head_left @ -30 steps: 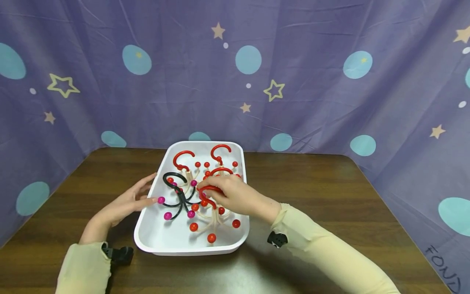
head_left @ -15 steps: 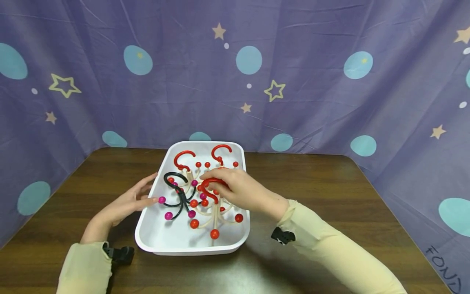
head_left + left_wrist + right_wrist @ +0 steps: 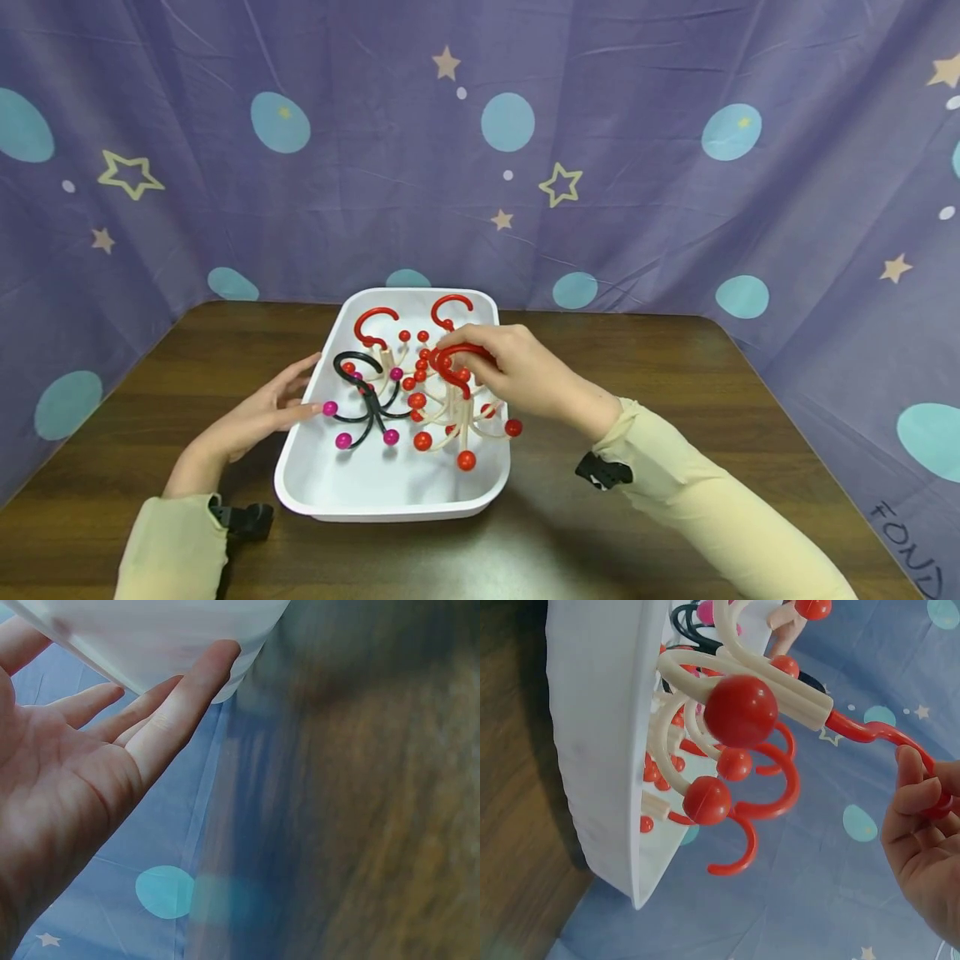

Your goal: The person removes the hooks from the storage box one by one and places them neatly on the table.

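My right hand holds a massager by its red hooked handle, fingers curled round it. The massager has a cream stem, and curved cream arms end in red balls. It hangs over the right part of a white tray, with one ball overlapping the rim. In the right wrist view, the fingers grip the red handle, and the cream stem points away. My left hand rests at the tray's left side, fingers straight against it. The left wrist view shows those fingers along the tray's outer wall.
In the tray lie a black massager with pink balls and several cream ones with red hooks, such as one back left and another back right. A brown wooden table meets a purple starred curtain.
My right hand has lifted the red-hooked massager and carried it up and to the right, its balls rising off the front of the tray. The left hand and tray stay in place.
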The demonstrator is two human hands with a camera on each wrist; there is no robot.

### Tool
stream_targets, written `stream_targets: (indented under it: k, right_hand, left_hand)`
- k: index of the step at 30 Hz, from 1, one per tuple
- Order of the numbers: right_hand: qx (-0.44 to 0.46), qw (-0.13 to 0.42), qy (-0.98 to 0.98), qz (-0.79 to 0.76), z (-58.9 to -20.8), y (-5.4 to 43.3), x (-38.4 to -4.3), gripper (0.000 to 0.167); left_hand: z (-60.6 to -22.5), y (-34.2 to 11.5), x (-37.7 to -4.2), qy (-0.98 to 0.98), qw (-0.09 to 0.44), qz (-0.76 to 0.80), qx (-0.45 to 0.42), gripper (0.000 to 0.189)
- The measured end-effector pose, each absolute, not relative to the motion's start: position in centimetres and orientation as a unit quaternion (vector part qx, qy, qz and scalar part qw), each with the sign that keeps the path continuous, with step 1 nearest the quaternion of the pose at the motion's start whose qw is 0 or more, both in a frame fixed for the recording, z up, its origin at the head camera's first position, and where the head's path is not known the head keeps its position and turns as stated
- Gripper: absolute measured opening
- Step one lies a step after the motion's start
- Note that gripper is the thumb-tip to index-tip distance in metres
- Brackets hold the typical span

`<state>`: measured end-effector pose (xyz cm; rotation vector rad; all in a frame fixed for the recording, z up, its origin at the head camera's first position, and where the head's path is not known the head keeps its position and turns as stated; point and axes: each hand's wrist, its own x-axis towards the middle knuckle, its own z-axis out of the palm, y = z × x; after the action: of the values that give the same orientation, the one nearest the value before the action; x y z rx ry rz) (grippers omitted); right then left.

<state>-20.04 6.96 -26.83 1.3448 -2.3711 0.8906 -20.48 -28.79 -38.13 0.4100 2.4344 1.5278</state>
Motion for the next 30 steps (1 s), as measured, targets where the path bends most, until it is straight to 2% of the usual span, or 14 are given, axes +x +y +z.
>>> stream_targets:
  k: [30]
  right_hand:
    - [0.367,0.172,-0.871,0.276,-26.3,13.7,-23.1,0.019]
  left_hand:
    - [-38.1,-28.8,-20.3,0.837,0.12,0.519,0.127,0.078]
